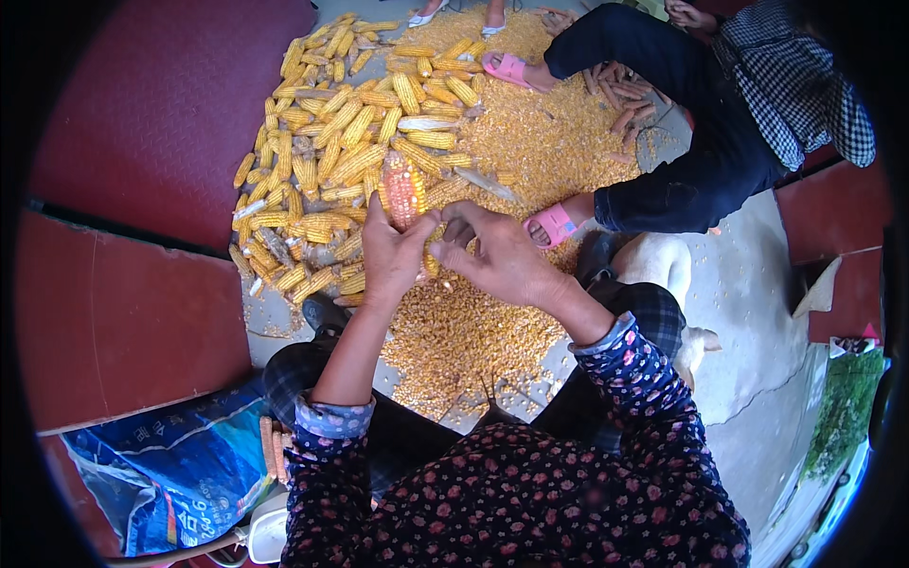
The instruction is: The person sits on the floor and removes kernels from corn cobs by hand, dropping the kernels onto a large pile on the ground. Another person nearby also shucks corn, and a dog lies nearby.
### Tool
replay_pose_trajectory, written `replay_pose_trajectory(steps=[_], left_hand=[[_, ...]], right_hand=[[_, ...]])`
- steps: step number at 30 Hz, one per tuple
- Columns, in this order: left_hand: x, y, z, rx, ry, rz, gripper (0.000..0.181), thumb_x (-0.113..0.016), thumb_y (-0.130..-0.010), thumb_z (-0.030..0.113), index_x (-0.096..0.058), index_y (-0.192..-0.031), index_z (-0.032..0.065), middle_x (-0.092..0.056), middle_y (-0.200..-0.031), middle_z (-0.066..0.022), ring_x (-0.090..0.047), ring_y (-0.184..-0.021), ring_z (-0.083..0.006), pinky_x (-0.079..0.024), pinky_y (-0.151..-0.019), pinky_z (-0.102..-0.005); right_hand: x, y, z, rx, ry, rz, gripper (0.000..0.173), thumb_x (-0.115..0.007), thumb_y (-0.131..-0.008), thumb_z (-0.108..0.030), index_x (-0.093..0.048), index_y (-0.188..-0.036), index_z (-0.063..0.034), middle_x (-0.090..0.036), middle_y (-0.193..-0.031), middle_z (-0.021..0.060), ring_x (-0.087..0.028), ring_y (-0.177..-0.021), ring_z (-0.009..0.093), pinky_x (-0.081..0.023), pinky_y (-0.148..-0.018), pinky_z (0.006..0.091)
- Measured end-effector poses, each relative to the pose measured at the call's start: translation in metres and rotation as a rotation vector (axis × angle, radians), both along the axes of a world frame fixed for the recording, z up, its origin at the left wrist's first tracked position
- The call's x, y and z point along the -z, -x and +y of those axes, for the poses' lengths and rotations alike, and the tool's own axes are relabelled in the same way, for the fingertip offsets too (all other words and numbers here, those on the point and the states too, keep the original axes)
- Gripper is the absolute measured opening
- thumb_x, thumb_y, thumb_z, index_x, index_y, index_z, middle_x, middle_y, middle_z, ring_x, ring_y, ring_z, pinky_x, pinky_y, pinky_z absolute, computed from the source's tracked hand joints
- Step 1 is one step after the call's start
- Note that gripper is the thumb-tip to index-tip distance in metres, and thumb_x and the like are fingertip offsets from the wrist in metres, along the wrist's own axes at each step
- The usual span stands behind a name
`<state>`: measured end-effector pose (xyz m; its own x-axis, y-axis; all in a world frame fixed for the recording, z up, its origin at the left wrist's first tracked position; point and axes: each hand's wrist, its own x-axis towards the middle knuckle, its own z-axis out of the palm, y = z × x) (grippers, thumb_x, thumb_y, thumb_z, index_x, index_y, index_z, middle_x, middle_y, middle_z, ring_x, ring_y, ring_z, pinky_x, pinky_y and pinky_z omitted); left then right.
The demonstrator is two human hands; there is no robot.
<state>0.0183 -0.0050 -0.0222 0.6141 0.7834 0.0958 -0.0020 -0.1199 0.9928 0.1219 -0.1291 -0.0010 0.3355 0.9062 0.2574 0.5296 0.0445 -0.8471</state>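
My left hand [393,250] grips a partly shelled corn cob [403,190] in front of me, above the grain. Its upper face is mostly bare and reddish with scattered pale kernels, while yellow kernels remain along the sides. My right hand [497,252] is just to the right of the cob, fingers curled and thumb apart from them, with nothing seen held in it. The fingertips lie close to my left thumb; whether they touch the cob is unclear. Below both hands spreads a heap of loose corn kernels [469,334].
Unshelled corn ears [341,135] are piled ahead and left. A person in pink sandals [550,226] sits at right, near stripped cobs [625,92]; another person's feet [493,20] show at top. A pale animal [657,266] is by my right knee, a blue woven sack [192,454] at left.
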Motion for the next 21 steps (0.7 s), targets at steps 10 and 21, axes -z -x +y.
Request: replay_pose_trajectory(steps=[10,21], left_hand=[[-0.008,0.007,-0.016,0.066,-0.431,0.345,0.04,-0.071,-0.068,0.014,-0.051,-0.1,-0.0008,-0.064,-0.077,-0.0168,-0.066,-0.071,-0.0243,-0.05,-0.063,-0.0349],[-0.026,0.019,-0.01,0.579,0.416,0.005,0.059,-0.057,-0.068,0.011,-0.041,-0.123,-0.0008,-0.057,-0.096,-0.0093,-0.057,-0.072,-0.0152,-0.048,-0.063,-0.0269]], right_hand=[[-0.011,-0.002,0.004,0.206,0.01,0.1,0.034,-0.061,-0.09,-0.026,-0.055,-0.105,0.0029,-0.056,-0.068,0.008,-0.056,-0.061,0.013,-0.046,-0.056,0.0289],[-0.009,-0.012,0.006,0.044,-0.01,0.723,0.024,-0.046,-0.096,-0.018,-0.052,-0.111,-0.0003,-0.058,-0.08,0.0021,-0.057,-0.062,0.008,-0.044,-0.052,0.0213]])
